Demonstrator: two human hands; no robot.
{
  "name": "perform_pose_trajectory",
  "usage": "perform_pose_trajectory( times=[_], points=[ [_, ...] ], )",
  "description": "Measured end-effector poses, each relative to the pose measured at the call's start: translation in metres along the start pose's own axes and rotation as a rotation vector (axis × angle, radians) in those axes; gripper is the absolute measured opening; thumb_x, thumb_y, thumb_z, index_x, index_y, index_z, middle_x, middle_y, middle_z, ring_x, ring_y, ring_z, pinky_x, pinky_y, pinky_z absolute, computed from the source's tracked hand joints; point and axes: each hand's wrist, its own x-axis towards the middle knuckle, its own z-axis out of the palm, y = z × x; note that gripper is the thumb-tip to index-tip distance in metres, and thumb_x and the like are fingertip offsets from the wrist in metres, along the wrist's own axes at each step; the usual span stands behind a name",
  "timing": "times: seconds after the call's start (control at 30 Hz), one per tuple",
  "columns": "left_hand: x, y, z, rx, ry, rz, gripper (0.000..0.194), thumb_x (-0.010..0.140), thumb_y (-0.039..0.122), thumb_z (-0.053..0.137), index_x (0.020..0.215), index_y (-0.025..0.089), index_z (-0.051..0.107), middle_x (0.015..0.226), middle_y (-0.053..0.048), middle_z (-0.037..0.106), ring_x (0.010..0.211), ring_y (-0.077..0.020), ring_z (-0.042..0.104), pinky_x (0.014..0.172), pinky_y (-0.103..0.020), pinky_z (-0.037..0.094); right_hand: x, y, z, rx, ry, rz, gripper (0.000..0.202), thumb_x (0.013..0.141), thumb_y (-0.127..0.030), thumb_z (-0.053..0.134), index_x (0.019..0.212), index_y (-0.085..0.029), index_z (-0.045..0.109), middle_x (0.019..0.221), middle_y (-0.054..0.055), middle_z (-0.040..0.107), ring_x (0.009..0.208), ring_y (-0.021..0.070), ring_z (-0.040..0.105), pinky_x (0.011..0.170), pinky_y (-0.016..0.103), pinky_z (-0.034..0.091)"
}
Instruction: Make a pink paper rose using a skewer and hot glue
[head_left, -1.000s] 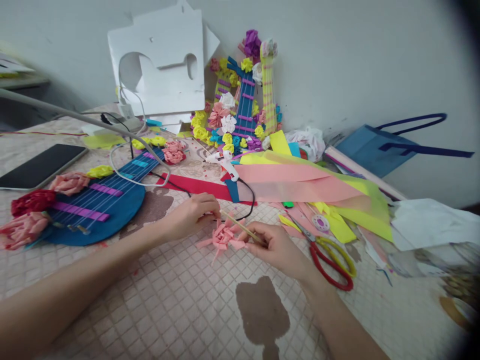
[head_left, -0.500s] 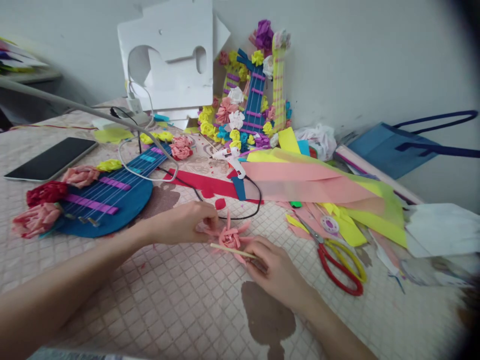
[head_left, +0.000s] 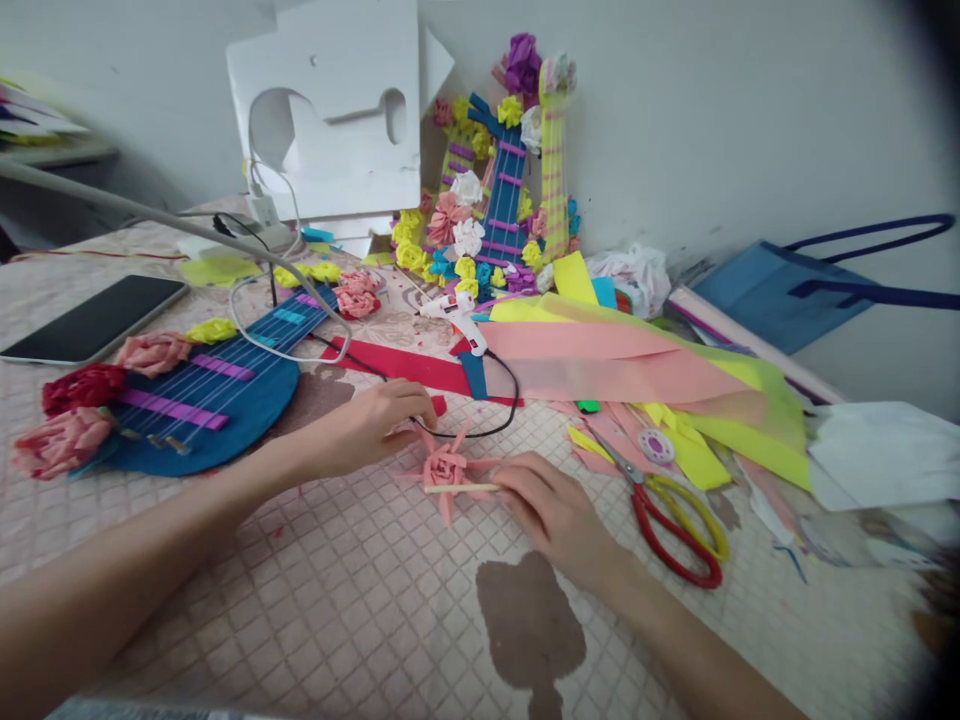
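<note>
A pink crepe-paper flower [head_left: 445, 466] with pointed petals spread outward lies on the quilted tablecloth between my hands. My right hand [head_left: 551, 510] is closed on a thin pale wooden stick [head_left: 459, 488], which lies across the flower's near side. Just beyond the flower's upper left petals is my left hand [head_left: 379, 425], its fingers curled together. What its fingertips hold, if anything, is hidden. A small red paper piece [head_left: 439, 405] shows beside its fingers.
A blue paper guitar [head_left: 217, 400] with paper roses lies left, near a phone [head_left: 94, 318]. Beyond my hands are a white glue gun [head_left: 456, 318] with its black cable and pink paper strips [head_left: 600, 365]. Red-and-yellow scissors [head_left: 667, 515] lie right. Decorated guitars [head_left: 502, 200] lean against the wall.
My left hand has moved away from me, up toward the red paper pieces, now covering one. The stick has turned nearly level, and more of the flower's near petals show.
</note>
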Motion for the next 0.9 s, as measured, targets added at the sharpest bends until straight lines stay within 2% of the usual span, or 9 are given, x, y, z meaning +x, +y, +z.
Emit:
perform_pose_trajectory(
  times=[0.1, 0.2, 0.3, 0.43, 0.63, 0.77, 0.9],
  points=[
    [-0.008, 0.010, -0.006, 0.035, 0.055, -0.047, 0.017, 0.086, 0.012, 0.050, 0.100, 0.018, 0.059, 0.097, -0.004, 0.060, 0.090, -0.0165, 0.056, 0.081, -0.031, 0.045, -0.003, -0.004, 0.005, -0.036, 0.030, -0.029, 0.017, 0.093, -0.015, 0.043, 0.105, -0.020, 0.055, 0.097, 0.006, 0.060, 0.089, 0.0152, 0.059, 0.075, 0.028, 0.050],
    [-0.022, 0.027, -0.002, 0.022, 0.126, -0.066, 0.014, 0.087, 0.015, 0.052, 0.100, 0.019, 0.058, 0.099, -0.003, 0.060, 0.095, -0.0165, 0.055, 0.084, -0.031, 0.044, -0.010, -0.007, 0.009, -0.076, 0.015, 0.003, 0.019, 0.092, -0.015, 0.043, 0.106, -0.020, 0.056, 0.095, 0.005, 0.058, 0.085, 0.0152, 0.058, 0.069, 0.027, 0.050],
    [-0.040, 0.045, 0.013, 0.017, 0.145, -0.073, 0.016, 0.084, 0.015, 0.058, 0.100, 0.019, 0.056, 0.103, -0.003, 0.057, 0.099, -0.0176, 0.052, 0.085, -0.031, 0.044, -0.015, -0.010, 0.012, -0.080, 0.007, 0.039, 0.019, 0.091, -0.014, 0.043, 0.103, -0.020, 0.057, 0.093, 0.006, 0.056, 0.084, 0.0160, 0.056, 0.068, 0.028, 0.049],
    [-0.052, 0.060, 0.036, 0.147, 0.199, -0.043, 0.023, 0.083, 0.014, 0.061, 0.104, 0.020, 0.053, 0.101, -0.003, 0.058, 0.096, -0.0204, 0.050, 0.083, -0.036, 0.041, -0.015, -0.015, 0.017, -0.092, -0.009, 0.061, 0.016, 0.091, -0.014, 0.043, 0.096, -0.019, 0.058, 0.091, 0.006, 0.056, 0.083, 0.0168, 0.054, 0.069, 0.030, 0.049],
    [-0.048, 0.070, 0.053, 0.291, 0.210, -0.039, 0.017, 0.087, 0.014, 0.054, 0.102, 0.019, 0.055, 0.099, -0.003, 0.061, 0.090, -0.0209, 0.051, 0.080, -0.038, 0.037, -0.011, -0.019, 0.023, -0.096, 0.015, 0.085, 0.013, 0.090, -0.012, 0.045, 0.095, -0.017, 0.057, 0.091, 0.006, 0.055, 0.084, 0.0171, 0.054, 0.069, 0.030, 0.049],
    [-0.047, 0.071, 0.061, 0.323, 0.266, -0.032, 0.010, 0.089, 0.016, 0.051, 0.096, 0.019, 0.057, 0.097, -0.003, 0.062, 0.090, -0.0204, 0.051, 0.083, -0.039, 0.034, -0.012, -0.020, 0.026, -0.084, -0.002, 0.114, 0.012, 0.089, -0.013, 0.046, 0.093, -0.017, 0.056, 0.091, 0.006, 0.054, 0.084, 0.0173, 0.053, 0.071, 0.031, 0.049],
    [-0.047, 0.071, 0.064, 0.353, 0.300, -0.029, 0.013, 0.092, 0.018, 0.046, 0.097, 0.019, 0.059, 0.093, -0.002, 0.063, 0.089, -0.0205, 0.053, 0.084, -0.040, 0.031, -0.013, -0.021, 0.028, -0.096, -0.017, 0.114, 0.011, 0.089, -0.013, 0.046, 0.089, -0.018, 0.055, 0.090, 0.006, 0.053, 0.084, 0.0175, 0.053, 0.071, 0.031, 0.048]
  ],
)
